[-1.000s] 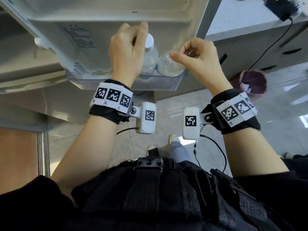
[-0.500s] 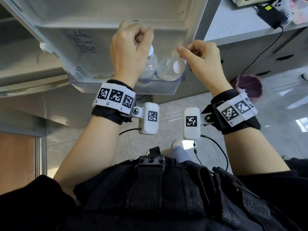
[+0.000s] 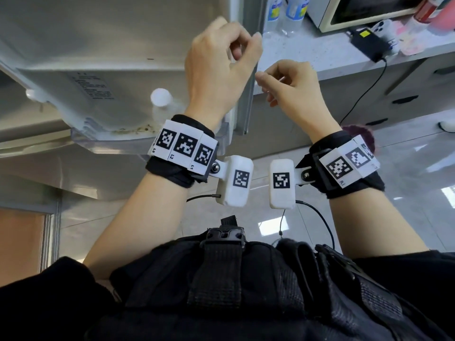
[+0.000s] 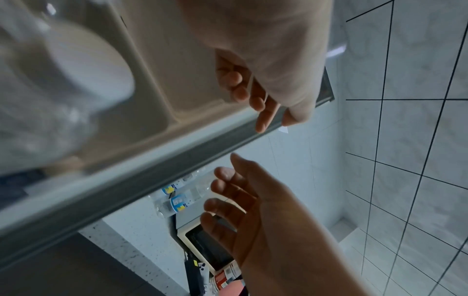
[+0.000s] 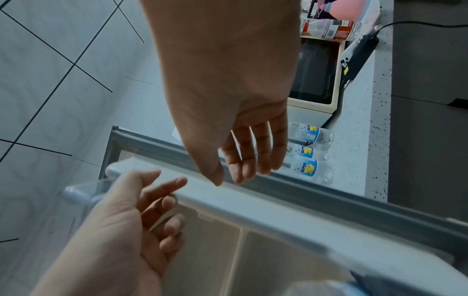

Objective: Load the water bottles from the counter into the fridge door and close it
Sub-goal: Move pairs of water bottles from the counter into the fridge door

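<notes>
A clear water bottle with a white cap [image 3: 161,100] stands in the transparent door shelf [image 3: 118,141] of the open fridge door [image 3: 98,45]. My left hand [image 3: 236,50] is raised above that shelf near the door's grey edge [image 3: 248,99], fingers loosely curled and holding nothing. To its right my right hand [image 3: 275,82] hovers just past the door edge, relaxed and empty too. Three labelled water bottles [image 5: 307,152] lie side by side on the speckled counter [image 5: 359,140]; two of them [image 3: 285,8] show in the head view beyond the hands.
A cream microwave [image 3: 364,11] stands on the counter to the right of the bottles, with a black power adapter [image 3: 366,44], its cable and a white phone [image 3: 381,28] in front of it. Tiled wall behind. A purple bin [image 3: 362,136] sits on the floor.
Both hands have let go of the bottles in the door shelf and risen toward the door edge. The head view has tilted up, and the counter bottles and microwave have come into sight.
</notes>
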A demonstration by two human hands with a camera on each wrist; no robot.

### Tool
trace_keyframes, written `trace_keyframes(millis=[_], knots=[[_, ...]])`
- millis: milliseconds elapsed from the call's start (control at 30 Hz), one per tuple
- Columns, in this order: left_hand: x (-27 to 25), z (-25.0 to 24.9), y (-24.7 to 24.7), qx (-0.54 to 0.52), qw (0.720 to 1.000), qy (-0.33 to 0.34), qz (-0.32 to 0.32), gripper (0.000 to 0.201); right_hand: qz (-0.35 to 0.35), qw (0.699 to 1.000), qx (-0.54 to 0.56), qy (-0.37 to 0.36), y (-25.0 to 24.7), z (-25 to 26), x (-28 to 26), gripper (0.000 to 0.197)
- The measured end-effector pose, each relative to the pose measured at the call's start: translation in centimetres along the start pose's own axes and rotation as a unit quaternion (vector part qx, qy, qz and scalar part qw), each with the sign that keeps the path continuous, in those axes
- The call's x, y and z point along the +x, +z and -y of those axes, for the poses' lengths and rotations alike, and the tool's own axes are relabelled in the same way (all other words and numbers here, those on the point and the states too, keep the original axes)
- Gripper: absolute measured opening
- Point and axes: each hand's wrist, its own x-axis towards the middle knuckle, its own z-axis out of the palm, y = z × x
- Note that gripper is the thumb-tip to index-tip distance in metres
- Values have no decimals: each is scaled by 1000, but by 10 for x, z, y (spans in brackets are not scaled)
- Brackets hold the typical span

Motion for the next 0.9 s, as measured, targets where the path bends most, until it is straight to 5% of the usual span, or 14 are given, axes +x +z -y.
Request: trace_keyframes(millis=[433,900], knots=[[17,-63,160,19,997,-59,40,26,34,999,-7,-27,-148,-85,45,12],[140,-1,265,55,977,-196,70,9,44,999,-25,-2,-178,-135,214,10]])
